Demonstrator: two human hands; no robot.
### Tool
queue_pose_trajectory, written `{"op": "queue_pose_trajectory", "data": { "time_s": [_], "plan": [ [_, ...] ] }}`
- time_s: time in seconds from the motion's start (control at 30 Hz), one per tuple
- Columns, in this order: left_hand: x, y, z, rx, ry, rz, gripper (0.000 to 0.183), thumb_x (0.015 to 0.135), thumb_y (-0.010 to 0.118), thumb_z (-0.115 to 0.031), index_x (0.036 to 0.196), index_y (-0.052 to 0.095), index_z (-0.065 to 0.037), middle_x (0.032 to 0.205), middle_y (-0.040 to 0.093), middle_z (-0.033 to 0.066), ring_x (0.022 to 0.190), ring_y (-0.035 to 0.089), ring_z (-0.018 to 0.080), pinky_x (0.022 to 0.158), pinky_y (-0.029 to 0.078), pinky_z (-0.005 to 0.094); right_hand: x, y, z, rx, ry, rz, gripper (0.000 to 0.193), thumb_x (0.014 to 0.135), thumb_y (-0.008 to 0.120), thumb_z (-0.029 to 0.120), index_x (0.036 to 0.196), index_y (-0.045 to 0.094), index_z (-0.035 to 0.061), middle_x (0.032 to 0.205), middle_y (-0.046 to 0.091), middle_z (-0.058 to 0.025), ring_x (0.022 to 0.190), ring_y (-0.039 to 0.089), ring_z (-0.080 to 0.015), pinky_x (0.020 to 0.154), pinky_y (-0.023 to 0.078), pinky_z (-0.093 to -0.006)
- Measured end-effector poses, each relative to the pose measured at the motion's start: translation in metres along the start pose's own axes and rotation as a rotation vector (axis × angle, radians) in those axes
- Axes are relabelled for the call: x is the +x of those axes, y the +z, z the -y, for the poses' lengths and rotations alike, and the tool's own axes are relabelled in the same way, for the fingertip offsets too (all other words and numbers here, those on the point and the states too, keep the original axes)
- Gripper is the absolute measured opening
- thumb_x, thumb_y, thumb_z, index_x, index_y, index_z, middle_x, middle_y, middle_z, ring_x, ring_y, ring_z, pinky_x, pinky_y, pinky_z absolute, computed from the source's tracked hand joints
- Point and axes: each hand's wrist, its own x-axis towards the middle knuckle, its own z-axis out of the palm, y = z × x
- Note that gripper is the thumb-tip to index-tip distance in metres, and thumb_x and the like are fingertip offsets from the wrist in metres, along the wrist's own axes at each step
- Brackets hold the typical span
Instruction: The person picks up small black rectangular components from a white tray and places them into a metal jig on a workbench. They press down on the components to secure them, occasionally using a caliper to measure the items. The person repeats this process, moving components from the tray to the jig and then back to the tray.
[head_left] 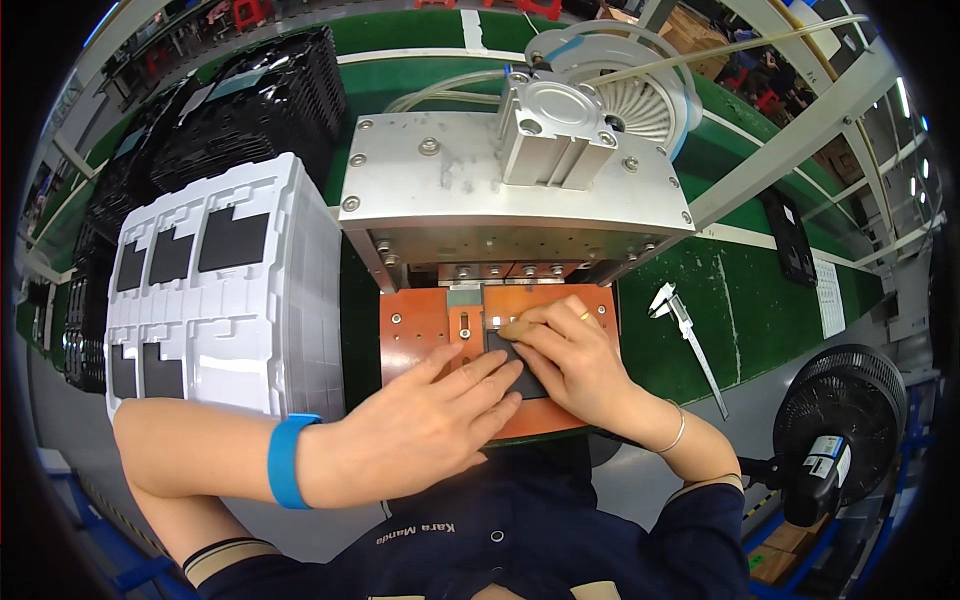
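Note:
On the orange base plate [412, 345] of a metal press lies a flat dark grey piece [537, 374], partly covered by my hands. My left hand [420, 430] reaches in from the left, fingers stretched out and resting over the piece's left side. From the right comes my right hand [588, 368], its fingers bent and pressed together at the piece's upper end. A tan cover [514, 330] sits at one of its fingertips. What those fingertips pinch, if anything, is hidden. A slotted metal block [465, 325] is fixed on the plate beside the piece.
The press's silver top [450, 185] and air cylinder [560, 125] stand just beyond my hands. Stacked white trays [225, 325] with dark cut pieces are at left, black trays [250, 120] behind. A caliper [692, 335] lies on the green table; a fan [840, 420] stands right.

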Motion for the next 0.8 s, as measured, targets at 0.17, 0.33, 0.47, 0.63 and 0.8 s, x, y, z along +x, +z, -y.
{"op": "queue_pose_trajectory", "data": {
  "time_s": [0.17, 0.33, 0.47, 0.63, 0.8],
  "plan": [
    [0.002, 0.006, 0.001, -0.021, -0.029, 0.118, 0.066, 0.081, 0.073, -0.033, 0.133, 0.051, 0.002, 0.145, 0.044, 0.0212, 0.136, 0.043, 0.0326, 0.111, 0.034, 0.0512, 0.003, 0.004, 0.002, -0.161, -0.085, 0.025, 0.028, 0.077, 0.068, 0.005, 0.104, 0.066, 0.0009, 0.105, 0.061, -0.0085, 0.098, 0.057, -0.0271, 0.085, 0.046, -0.0403],
    [0.002, 0.008, 0.002, -0.017, -0.035, 0.127, 0.067, 0.079, 0.074, -0.031, 0.133, 0.052, 0.001, 0.146, 0.044, 0.02, 0.137, 0.042, 0.0309, 0.113, 0.031, 0.0523, 0.006, 0.005, 0.007, -0.226, -0.018, 0.022, 0.032, 0.075, 0.068, 0.006, 0.107, 0.066, 0.0027, 0.115, 0.058, -0.0084, 0.109, 0.053, -0.0278, 0.087, 0.045, -0.0401],
    [0.001, 0.011, 0.002, 0.023, -0.039, 0.117, 0.067, 0.078, 0.074, -0.031, 0.133, 0.052, 0.0, 0.145, 0.045, 0.0195, 0.136, 0.043, 0.0303, 0.114, 0.03, 0.0518, 0.002, 0.003, 0.004, -0.227, -0.063, 0.032, 0.036, 0.073, 0.069, 0.006, 0.109, 0.067, 0.0049, 0.119, 0.056, -0.0068, 0.11, 0.051, -0.0273, 0.087, 0.044, -0.0395],
    [0.003, 0.008, 0.003, 0.028, -0.032, 0.132, 0.067, 0.078, 0.075, -0.032, 0.133, 0.052, 0.0, 0.146, 0.044, 0.0195, 0.138, 0.041, 0.0316, 0.114, 0.03, 0.0513, 0.004, 0.002, 0.006, -0.197, 0.004, 0.044, 0.034, 0.077, 0.072, 0.008, 0.111, 0.069, 0.0077, 0.119, 0.059, -0.0078, 0.107, 0.053, -0.029, 0.086, 0.046, -0.0396],
    [0.001, -0.003, 0.003, -0.028, -0.061, 0.162, 0.07, 0.079, 0.074, -0.038, 0.134, 0.052, -0.001, 0.146, 0.044, 0.0189, 0.14, 0.038, 0.0338, 0.113, 0.031, 0.0521, -0.014, -0.017, 0.011, -0.014, 0.153, -0.012, 0.039, 0.078, 0.075, 0.012, 0.115, 0.065, 0.005, 0.121, 0.058, -0.0111, 0.106, 0.055, -0.0303, 0.088, 0.046, -0.0401]
  ]
}}
